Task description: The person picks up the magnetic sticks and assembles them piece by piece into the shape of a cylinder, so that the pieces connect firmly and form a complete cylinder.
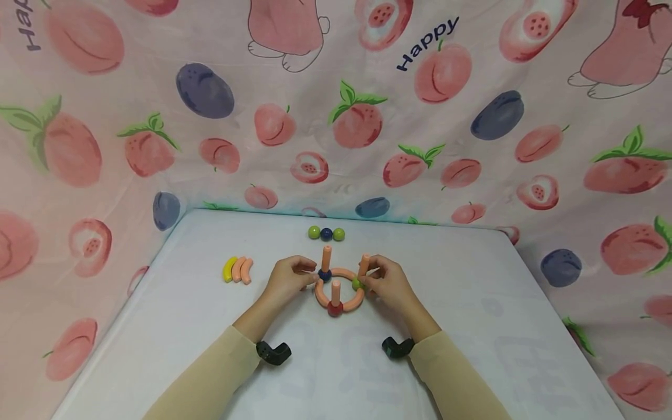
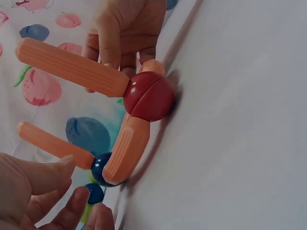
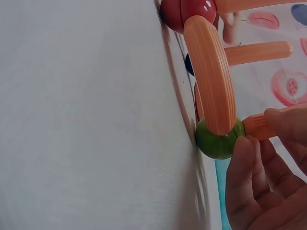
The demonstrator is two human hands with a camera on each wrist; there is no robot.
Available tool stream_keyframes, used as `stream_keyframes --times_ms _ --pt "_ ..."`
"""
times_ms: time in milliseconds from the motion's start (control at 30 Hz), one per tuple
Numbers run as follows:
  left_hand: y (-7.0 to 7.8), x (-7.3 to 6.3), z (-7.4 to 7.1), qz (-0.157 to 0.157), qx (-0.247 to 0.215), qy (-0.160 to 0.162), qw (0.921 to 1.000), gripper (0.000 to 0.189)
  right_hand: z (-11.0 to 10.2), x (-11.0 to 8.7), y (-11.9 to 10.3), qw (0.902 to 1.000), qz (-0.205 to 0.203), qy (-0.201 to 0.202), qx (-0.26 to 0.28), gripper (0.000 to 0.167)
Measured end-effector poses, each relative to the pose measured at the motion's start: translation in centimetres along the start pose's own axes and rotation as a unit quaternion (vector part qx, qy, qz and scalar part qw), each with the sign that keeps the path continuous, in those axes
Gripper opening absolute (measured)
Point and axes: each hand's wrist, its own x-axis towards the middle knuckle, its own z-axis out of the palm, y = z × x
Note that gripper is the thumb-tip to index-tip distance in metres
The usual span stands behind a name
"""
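Observation:
On the white table stands a ring of curved orange rods (image 1: 321, 298) joined by a red ball (image 1: 335, 309), a dark blue ball (image 1: 325, 275) and a green ball (image 3: 217, 140). A straight orange stick (image 1: 327, 259) rises from the blue ball, another orange stick (image 2: 72, 67) from the red. My right hand (image 1: 389, 283) pinches the third orange stick (image 3: 259, 126) low down, its fingertips right at the green ball. My left hand (image 1: 289, 279) is beside the blue ball with fingers relaxed and apart; its thumb overlaps that ball's stick in the left wrist view.
Left of the ring lie a yellow curved piece (image 1: 228, 269) and two orange curved pieces (image 1: 245, 271). Behind it, a row holds a green ball (image 1: 314, 232), a blue ball (image 1: 326, 234) and another green ball (image 1: 339, 234). A fruit-print cloth (image 1: 336, 192) hangs behind the table.

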Motion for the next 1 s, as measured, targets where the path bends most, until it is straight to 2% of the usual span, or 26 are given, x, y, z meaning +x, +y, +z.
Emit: stream_keyframes --times_ms 100,167,367,467,600,1000 --pt "-0.3 -1.1 -0.6 -0.012 0.001 -0.004 0.9999 0.025 -0.2 0.0 0.1 1.0 0.0 0.002 -0.002 0.032" --pt "-0.3 -1.8 -0.8 -0.012 0.001 -0.021 0.9997 0.023 -0.3 0.0 0.1 1.0 0.002 0.006 -0.002 0.032" --pt "0.1 -3.4 -0.2 0.006 -0.012 -0.119 0.9928 0.028 -0.5 0.0 0.1 1.0 0.008 0.005 -0.002 0.032" --pt "0.1 -3.7 0.4 0.014 -0.015 -0.15 0.9885 0.03 -0.4 0.0 0.2 0.9999 0.012 0.002 -0.002 0.032" --pt "0.2 -3.8 1.0 0.015 -0.013 -0.158 0.9873 0.027 -0.2 0.0 0.3 0.9999 0.013 0.001 -0.003 0.031" --pt "0.5 -3.3 1.7 0.024 -0.012 -0.136 0.9904 0.024 0.1 0.0 0.3 1.0 -0.006 -0.005 -0.003 0.029"
